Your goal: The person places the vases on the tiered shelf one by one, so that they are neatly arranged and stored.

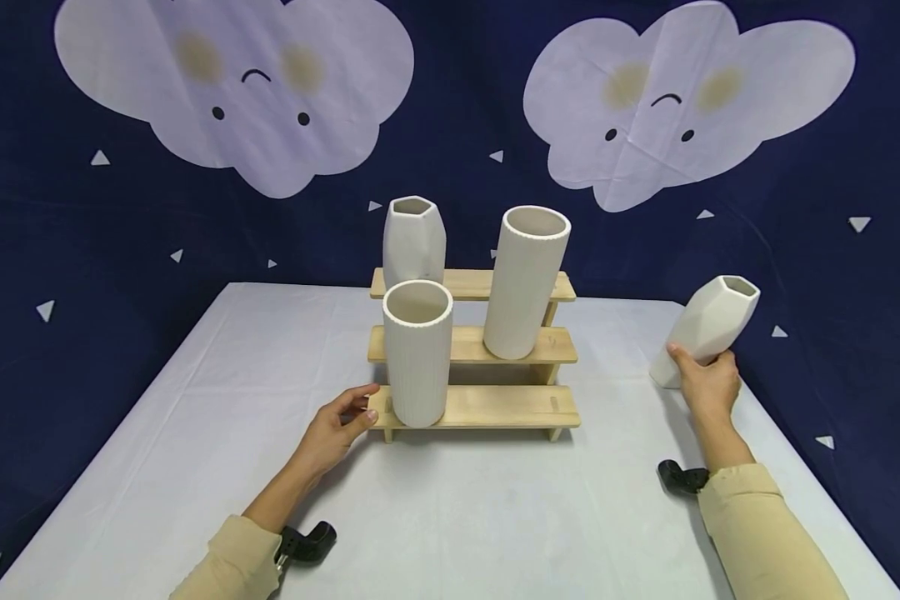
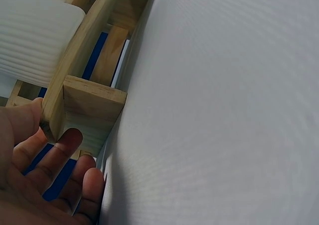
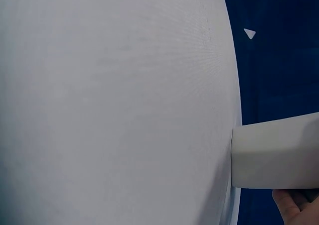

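My left hand [image 1: 334, 427] pinches the left end of the lowest board of a three-step wooden stand [image 1: 510, 407], thumb above and fingers below in the left wrist view. By that hand, a ribbed white cylindrical vase [image 1: 418, 358] stands on the lowest step. A taller ribbed vase [image 1: 527, 283] is on the middle step toward the right. At the upper left, a faceted white vase [image 1: 414, 243] is on the top step, its base hidden. Near the table's right edge, my right hand [image 1: 708, 387] grips another faceted white vase [image 1: 708, 321]; its base meets the cloth in the right wrist view.
A white cloth covers the table [image 1: 465, 517]. Behind and beside it hangs a dark blue curtain [image 1: 465, 100] printed with clouds and small triangles. Black wrist devices [image 1: 307, 543] stick out from both sleeves close above the tabletop.
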Demonstrator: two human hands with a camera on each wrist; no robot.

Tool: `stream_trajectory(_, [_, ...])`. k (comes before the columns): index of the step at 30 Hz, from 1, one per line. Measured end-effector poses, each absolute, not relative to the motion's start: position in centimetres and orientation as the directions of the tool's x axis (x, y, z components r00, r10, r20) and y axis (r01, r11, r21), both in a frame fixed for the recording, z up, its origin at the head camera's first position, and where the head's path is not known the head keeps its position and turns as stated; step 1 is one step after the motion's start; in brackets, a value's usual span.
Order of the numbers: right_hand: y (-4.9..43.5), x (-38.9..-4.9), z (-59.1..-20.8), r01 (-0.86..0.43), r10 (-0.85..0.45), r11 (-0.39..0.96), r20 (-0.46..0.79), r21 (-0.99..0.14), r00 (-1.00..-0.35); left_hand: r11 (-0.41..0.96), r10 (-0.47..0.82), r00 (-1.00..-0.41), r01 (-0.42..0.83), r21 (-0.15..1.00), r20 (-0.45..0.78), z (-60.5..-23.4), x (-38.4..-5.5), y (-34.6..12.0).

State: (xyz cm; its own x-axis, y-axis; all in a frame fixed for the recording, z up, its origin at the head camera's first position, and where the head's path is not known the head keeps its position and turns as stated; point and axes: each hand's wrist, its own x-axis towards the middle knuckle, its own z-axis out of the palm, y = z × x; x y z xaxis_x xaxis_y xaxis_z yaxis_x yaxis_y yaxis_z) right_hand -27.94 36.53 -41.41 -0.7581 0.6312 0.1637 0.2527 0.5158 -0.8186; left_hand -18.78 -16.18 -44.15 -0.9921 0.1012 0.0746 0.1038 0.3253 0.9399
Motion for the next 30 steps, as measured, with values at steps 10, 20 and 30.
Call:
stream_trajectory(10, [36.5, -27.2, -41.3, 0.245, 0.623, 0.519, 0.166, -0.819, -0.764, 0.333, 0.103, -0.993, 0.097, 0.938, 0.066, -44.1, -18.8, -16.2])
stream_trajectory(20, [36.1, -26.0, -41.0, 0.219, 0.609, 0.546, 0.203, -0.808, -0.767, 0.342, 0.100, -0.993, 0.096, 0.935, 0.065, -44.0, -18.7, -16.2])
stream_trajectory(30, [34.9, -24.2, -40.0, 0.193, 0.562, 0.581, 0.219, -0.790, -0.797, 0.338, 0.094, -0.994, 0.090, 0.937, 0.061, -43.9, -18.8, -16.1])
